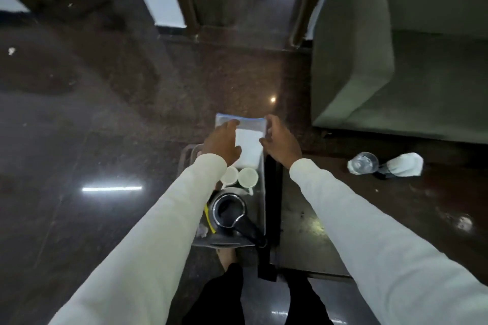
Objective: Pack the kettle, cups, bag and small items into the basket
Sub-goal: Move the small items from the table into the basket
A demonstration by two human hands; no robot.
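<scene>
- The basket (260,192) sits on the dark polished floor (105,140), its right wall running close along a tall black edge (272,206) of the low dark table (369,219) — little room on that side.
- To the left the floor lies open and bare, well away from any furniture; ahead, past the basket's far end, there is open floor too, up to the wooden frame legs (184,8) and a green sofa (369,60) at the right.
- A clear zip bag (249,145) with a blue strip along its top and something white inside stands at the basket's far end, rising above the rim.
- The left hand (221,144) reaches forward with its sleeve low over the basket, fingers laid flat against the bag's left face.
- The right hand (281,141) comes in from over the table edge, knuckles up, fingers curled and pinching the bag's right edge — though the blur makes the exact grip hard to read.
- Two white cups (241,175) sit side by side just nearer than the bag, with the steel kettle (228,211) behind them, black handle pointing to the near right corner.
- A yellow strip (209,219) lies beside the kettle's left.
- On the table, well apart, lie a clear plastic bottle (363,162) and a white wrapped bundle (404,165).
</scene>
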